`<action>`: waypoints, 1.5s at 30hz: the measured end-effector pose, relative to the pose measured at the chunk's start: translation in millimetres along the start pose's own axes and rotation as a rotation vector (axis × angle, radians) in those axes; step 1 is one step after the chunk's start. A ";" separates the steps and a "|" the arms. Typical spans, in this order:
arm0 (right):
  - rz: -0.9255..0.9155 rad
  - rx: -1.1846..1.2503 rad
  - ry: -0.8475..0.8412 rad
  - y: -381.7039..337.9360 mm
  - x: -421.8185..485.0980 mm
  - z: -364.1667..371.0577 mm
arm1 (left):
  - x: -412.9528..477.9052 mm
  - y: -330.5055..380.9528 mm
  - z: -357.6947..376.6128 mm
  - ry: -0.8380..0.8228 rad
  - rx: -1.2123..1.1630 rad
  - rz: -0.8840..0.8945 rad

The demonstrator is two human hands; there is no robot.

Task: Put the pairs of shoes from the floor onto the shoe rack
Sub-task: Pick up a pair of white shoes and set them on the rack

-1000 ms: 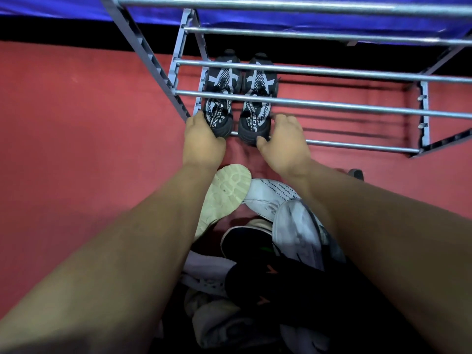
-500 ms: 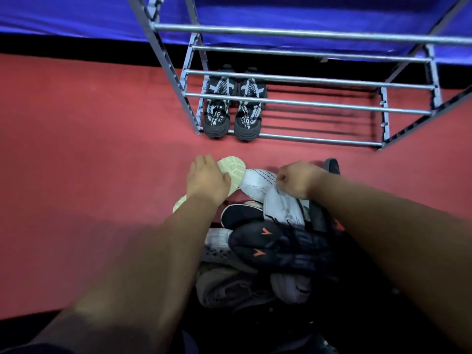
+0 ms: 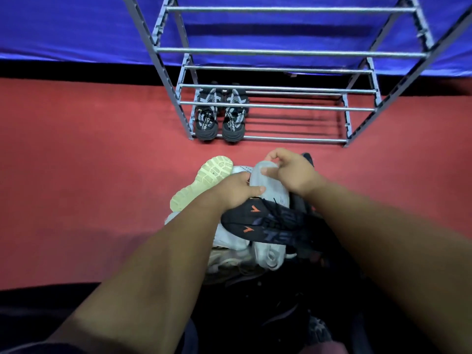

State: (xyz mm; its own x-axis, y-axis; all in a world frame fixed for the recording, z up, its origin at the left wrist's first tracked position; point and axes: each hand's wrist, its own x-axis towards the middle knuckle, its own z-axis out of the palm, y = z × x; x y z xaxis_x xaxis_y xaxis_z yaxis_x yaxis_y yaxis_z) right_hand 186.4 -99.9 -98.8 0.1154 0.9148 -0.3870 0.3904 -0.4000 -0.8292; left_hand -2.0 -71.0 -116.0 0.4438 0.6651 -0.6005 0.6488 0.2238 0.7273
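**Inspector:** Report positions, left to right.

**Technician:** Item 1: a pale-soled shoe (image 3: 204, 180) lies sole up on the red floor (image 3: 76, 162), at the left edge of the shoe pile (image 3: 229, 238). Item 2: one black-and-white pair (image 3: 207, 123) stands side by side on the bottom tier of the shoe rack (image 3: 281, 51), at its left end, toes toward the camera (the other tiers show bare bars only).

**Inspector:** Hand status?

**Technician:** The left hand (image 3: 237, 190) grasps the grey shoe (image 3: 273, 186) from its left side. Its thumb lies across the shoe's upper surface and its fingers are hidden underneath. The right hand (image 3: 293, 172) grasps the same shoe at the far end, with fingers curled over the tip and the thumb pressed on top.

**Inspector:** Location of the grey shoe?

**Technician:** It is held between both hands at the top of the pile, in front of the rack and apart from it. Its near end meets a black shoe with orange marks (image 3: 268, 221), which lies across the pile just below the hands.

**Inspector:** Background?

**Technician:** A blue cloth (image 3: 76, 26) hangs behind the rack.
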 end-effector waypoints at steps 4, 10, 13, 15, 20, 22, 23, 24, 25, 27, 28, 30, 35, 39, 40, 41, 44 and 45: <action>0.062 0.055 0.051 -16.2 -11.9 -4.3 | -9.5 14.5 -8.1 0.190 -0.222 0.039; 0.162 -0.207 -0.198 -1.3 -30.0 5.0 | -25.7 38.3 -33.9 0.413 -0.524 -0.061; 0.143 -0.209 -0.381 -4.6 -36.2 4.8 | -28.7 35.4 -55.6 0.542 -0.704 -0.080; 0.115 -0.262 -0.461 -1.6 -33.0 9.6 | -30.7 32.2 -65.6 0.577 -0.805 -0.051; -0.055 -0.378 -0.103 -14.8 -39.6 14.9 | -37.7 22.6 -72.6 0.534 -0.893 -0.060; -0.147 -0.368 -0.077 -23.5 -43.4 11.7 | -38.6 15.8 -70.9 0.473 -0.921 -0.102; -0.159 -0.382 -0.085 -25.3 -43.1 10.9 | -39.3 11.8 -69.0 0.438 -0.934 -0.113; -0.150 -0.422 -0.075 -27.4 -42.8 11.3 | -39.4 7.0 -66.6 0.395 -0.959 -0.107; -0.114 -0.504 -0.042 -26.7 -41.0 12.0 | -40.8 3.2 -63.3 0.350 -0.975 -0.097; -0.040 -0.626 -0.007 -21.3 -36.0 10.5 | -43.8 -3.4 -56.2 0.296 -0.897 -0.112; -0.005 -0.648 -0.001 -18.3 -34.6 9.0 | -43.6 -8.9 -53.5 0.314 -0.737 -0.150; 0.056 -0.673 0.028 -12.8 -35.8 6.4 | -42.5 -27.1 -52.1 0.328 -0.152 -0.221; 0.061 -0.804 0.067 2.2 -43.4 11.3 | -53.7 -83.3 -38.7 -0.113 0.855 -0.414; 0.038 -0.888 0.094 1.0 -42.6 18.0 | -54.6 -86.4 -37.7 -0.004 0.906 -0.323; 0.042 -0.894 0.096 1.6 -41.8 18.5 | -52.4 -86.6 -42.1 -0.017 0.892 -0.309; 0.048 -0.891 0.098 0.9 -42.0 18.4 | -53.3 -83.6 -48.0 -0.044 0.876 -0.298; 0.073 -0.842 0.109 0.4 -41.4 15.6 | -54.7 -77.8 -71.0 -0.082 0.785 -0.258; 0.086 -0.815 0.113 0.5 -40.8 14.2 | -55.2 -75.6 -79.1 -0.074 0.727 -0.255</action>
State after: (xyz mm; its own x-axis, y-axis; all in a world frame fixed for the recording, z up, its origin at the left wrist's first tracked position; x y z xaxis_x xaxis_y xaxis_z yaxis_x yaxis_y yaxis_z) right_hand 168.8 -138.1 -89.2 0.2488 0.9003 -0.3571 0.9109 -0.3428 -0.2298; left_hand -124.4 -68.3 -111.6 0.2494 0.6009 -0.7594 0.9680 -0.1774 0.1776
